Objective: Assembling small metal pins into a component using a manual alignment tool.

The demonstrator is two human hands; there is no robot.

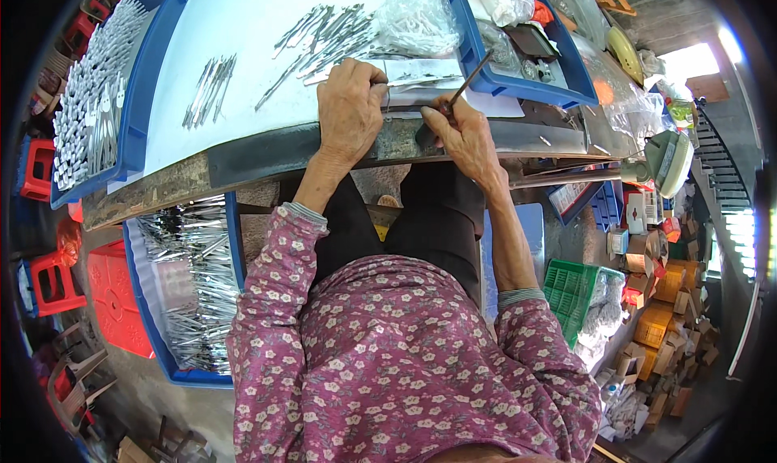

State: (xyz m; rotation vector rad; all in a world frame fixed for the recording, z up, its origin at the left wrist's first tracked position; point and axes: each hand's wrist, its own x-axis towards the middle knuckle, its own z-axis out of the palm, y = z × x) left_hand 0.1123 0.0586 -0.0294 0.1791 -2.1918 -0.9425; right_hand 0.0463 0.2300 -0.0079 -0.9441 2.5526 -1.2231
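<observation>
My left hand (pixel 348 111) is closed at the table's near edge, thumb and fingers pinched on a small thin piece that I cannot make out. To its right my right hand (pixel 469 139) is closed around a thin, dark rod-like tool (pixel 476 73), which slants up and to the right. A dark lump shows below that hand's fingers; whether it belongs to the tool I cannot tell. Beyond my hands, slim metal pieces (pixel 324 42) lie in a loose heap on the white table top (pixel 251 18). A smaller group of them (pixel 210 91) lies to the left.
A blue tray (pixel 137 131) of white-ended rods stands left; another blue tray (pixel 477 74) with plastic bags stands right. Below the table, a blue tray (pixel 174 374) holds many metal pieces beside a red box (pixel 117 297). A green crate (pixel 571 297) and a lamp head (pixel 668 163) are right.
</observation>
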